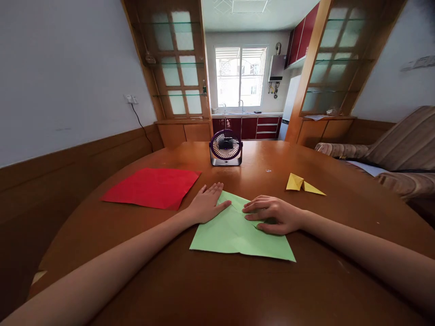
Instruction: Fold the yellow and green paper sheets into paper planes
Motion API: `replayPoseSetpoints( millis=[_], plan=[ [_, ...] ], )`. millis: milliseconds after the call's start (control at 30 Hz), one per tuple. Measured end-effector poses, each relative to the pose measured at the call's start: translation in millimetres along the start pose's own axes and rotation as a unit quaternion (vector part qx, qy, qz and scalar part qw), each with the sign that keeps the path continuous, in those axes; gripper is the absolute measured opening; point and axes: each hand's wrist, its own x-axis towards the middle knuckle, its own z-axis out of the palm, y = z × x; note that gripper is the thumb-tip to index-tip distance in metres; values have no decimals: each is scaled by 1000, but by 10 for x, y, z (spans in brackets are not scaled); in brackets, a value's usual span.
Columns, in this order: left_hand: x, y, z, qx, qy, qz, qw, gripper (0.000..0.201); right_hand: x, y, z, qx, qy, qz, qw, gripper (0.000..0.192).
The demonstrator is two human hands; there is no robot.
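Note:
A sheet of light green paper [234, 237] lies on the brown wooden table [163, 290] in front of me, with fold creases across it and a small notch in its near edge. My left hand [208, 203] rests flat on its upper left edge, fingers stretched out and the thumb reaching inward over the paper. On the right part of the sheet lies my right hand [272, 215], palm down with its fingers apart. Neither hand grips anything. Part of the paper's right side is hidden beneath the right hand.
Red paper [152, 188] lies flat to the left. A folded yellow paper piece [302, 184] sits at the right. Beyond the green sheet stands a small purple desk fan [226, 147]. A striped armchair [401, 145] is at the table's right side.

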Motion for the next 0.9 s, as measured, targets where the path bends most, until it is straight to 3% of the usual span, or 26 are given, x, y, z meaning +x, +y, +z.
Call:
replayPoseSetpoints(
  millis=[167, 300, 367, 900],
  plan=[
    [-44, 61, -75, 5, -12, 22, 1000, 68, 3, 1, -4, -1, -2, 1, 1000, 37],
    [-59, 59, -131, -44, -37, 157, 986, 56, 3, 4, -8, -1, -7, 1, 1000, 37],
    [-57, 47, -146, -69, -57, 190, 978, 54, 3, 1, -14, 1, -8, 0, 1000, 37],
    [-44, 40, -175, -66, -102, 192, 974, 65, 2, 14, -35, 122, 18, 36, 992, 29]
  ],
)
